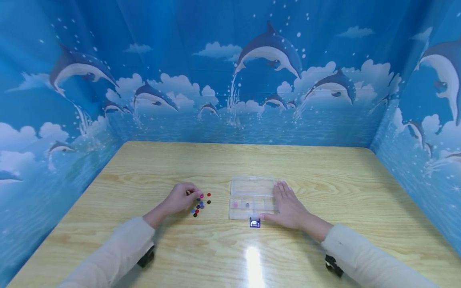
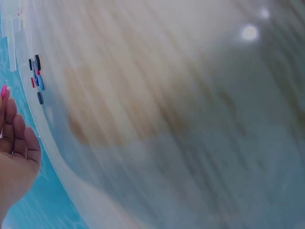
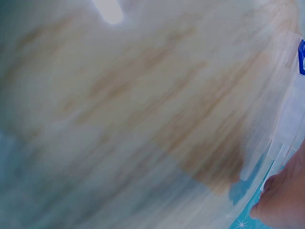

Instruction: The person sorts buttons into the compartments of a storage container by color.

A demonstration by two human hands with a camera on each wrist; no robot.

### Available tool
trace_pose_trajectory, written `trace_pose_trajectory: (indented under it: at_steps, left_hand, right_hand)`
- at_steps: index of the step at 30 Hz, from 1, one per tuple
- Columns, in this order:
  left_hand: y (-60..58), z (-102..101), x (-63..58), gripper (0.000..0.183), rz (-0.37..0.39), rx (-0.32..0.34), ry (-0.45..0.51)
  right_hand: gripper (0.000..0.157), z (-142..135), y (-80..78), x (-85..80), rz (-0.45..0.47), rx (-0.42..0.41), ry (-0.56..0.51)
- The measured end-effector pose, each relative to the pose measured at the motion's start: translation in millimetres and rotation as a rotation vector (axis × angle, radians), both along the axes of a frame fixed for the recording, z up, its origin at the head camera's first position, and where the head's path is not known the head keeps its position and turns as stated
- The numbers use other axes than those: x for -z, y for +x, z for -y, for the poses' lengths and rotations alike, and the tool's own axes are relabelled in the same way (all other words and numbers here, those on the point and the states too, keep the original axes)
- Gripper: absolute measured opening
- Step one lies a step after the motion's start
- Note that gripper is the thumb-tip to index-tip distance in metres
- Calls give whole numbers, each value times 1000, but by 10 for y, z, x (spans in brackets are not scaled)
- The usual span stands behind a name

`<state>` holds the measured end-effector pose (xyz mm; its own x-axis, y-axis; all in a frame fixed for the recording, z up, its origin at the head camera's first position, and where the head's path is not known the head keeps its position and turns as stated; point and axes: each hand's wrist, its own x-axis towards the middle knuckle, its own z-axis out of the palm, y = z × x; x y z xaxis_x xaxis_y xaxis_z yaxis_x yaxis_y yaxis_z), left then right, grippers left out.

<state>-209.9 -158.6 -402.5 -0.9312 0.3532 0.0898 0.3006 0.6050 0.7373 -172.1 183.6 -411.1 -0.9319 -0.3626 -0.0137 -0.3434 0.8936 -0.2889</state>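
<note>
My left hand point(image 1: 183, 197) pinches a small pink button point(image 2: 3, 90) between thumb and fingertips, just left of a loose cluster of buttons point(image 1: 202, 207) in blue, red and black. A clear plastic compartment box point(image 1: 239, 215) lies with its lid point(image 1: 252, 186) folded back on the far side. Inside it, a pale pink button point(image 1: 235, 204) sits in the left part and a greyish one point(image 1: 247, 205) beside it. The blue latch point(image 1: 255, 222) juts from the front edge. Across the box's right end rests my right hand point(image 1: 291, 208), fingers extended and thumb near the latch.
The buttons and box share a wood-grain table point(image 1: 173, 160). A blue curtain point(image 1: 201, 88) printed with dolphins stands around its back and sides. Dark straps with devices sit at both wrists, and a bright light reflection shows on the near tabletop.
</note>
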Motion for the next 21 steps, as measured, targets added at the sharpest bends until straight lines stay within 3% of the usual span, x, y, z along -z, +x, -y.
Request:
trace_pose_trajectory:
  at_steps: [12,21]
  left_hand:
    - [13,-133,-52,15,18,7,35]
    - [-20,-258,-52,14,-51,48,39]
  right_hand:
    - [107,2,3,-4,-3,2,6]
    - [107,3,8,-7,-22,-3,26]
